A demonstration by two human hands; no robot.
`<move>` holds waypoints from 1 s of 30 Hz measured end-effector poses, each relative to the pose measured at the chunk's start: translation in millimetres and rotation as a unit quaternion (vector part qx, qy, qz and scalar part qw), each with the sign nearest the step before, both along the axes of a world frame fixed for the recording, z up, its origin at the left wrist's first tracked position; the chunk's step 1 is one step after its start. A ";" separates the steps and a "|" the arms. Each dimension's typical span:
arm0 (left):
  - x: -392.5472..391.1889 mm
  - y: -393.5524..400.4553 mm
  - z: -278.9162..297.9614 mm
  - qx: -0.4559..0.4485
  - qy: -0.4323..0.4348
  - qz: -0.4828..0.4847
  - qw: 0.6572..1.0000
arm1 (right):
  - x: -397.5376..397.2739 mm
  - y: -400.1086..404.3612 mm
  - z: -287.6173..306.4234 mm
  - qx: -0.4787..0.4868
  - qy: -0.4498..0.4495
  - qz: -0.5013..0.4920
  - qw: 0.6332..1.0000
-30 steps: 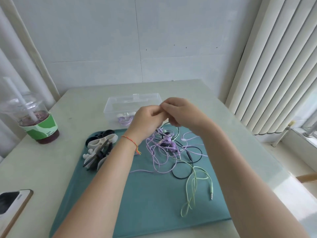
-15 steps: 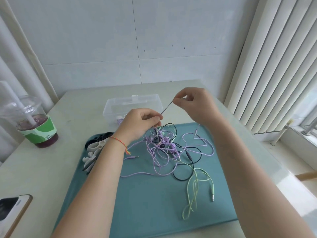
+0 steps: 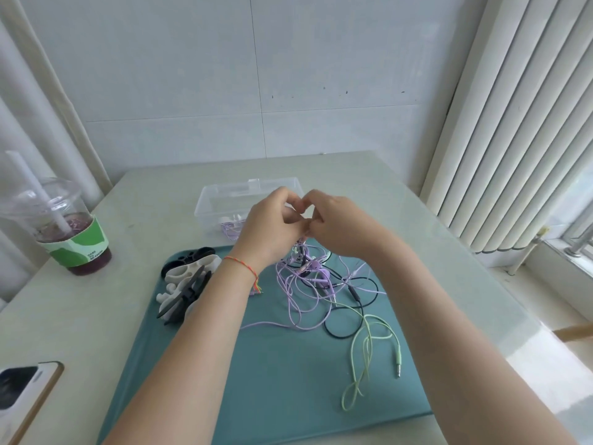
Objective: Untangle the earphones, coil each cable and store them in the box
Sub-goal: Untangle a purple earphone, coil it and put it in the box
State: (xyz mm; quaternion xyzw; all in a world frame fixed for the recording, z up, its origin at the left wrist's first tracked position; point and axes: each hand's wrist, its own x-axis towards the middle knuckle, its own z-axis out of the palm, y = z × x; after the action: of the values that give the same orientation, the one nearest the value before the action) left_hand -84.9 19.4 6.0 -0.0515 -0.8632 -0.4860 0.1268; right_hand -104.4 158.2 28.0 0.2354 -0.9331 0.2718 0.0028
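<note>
A tangle of earphones (image 3: 316, 284) in purple, black and pale green lies on a teal mat (image 3: 272, 364). The green cable (image 3: 365, 351) trails toward me and ends in a jack plug. My left hand (image 3: 272, 229) and my right hand (image 3: 337, 226) meet fingertip to fingertip just above the far end of the tangle, both pinched on a cable that hangs down into the pile. The pinched part is hidden by my fingers. Behind my hands stands a clear plastic box (image 3: 224, 200) with a coiled purple earphone (image 3: 231, 227) inside.
Black and white cable holders (image 3: 189, 281) are piled at the mat's far left corner. A lidded drink cup with a straw (image 3: 67, 232) stands at the left, and a phone (image 3: 22, 399) lies near the front left edge. Vertical blinds (image 3: 513, 123) hang at the right.
Half a second ago my hands were apart with a cable stretched between them. My right hand has come back down and left, so the fingertips now meet again above the tangle.
</note>
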 end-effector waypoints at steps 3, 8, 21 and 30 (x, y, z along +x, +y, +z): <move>-0.4 -0.6 -0.8 -0.003 -0.011 -0.015 1.000 | -1.9 0.8 1.7 -0.009 -0.004 -0.030 0.999; -5.2 -5.9 -8.8 -0.098 0.014 -0.022 0.995 | -5.1 15.2 1.4 0.069 0.019 -0.040 0.997; -6.6 -0.5 -21.3 -0.162 -0.040 -0.006 0.986 | -7.9 18.8 -3.5 0.120 -0.027 -0.033 0.992; -0.6 2.2 -16.4 -0.141 -0.213 -0.099 0.962 | -11.3 19.7 -2.5 0.083 -0.023 -0.053 0.995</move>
State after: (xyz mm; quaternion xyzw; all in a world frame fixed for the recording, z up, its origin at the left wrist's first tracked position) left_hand -85.6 21.6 -10.3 -0.0495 -0.9207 -0.3691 -0.1170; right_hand -115.7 177.9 25.5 0.1791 -0.9634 0.1980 -0.0240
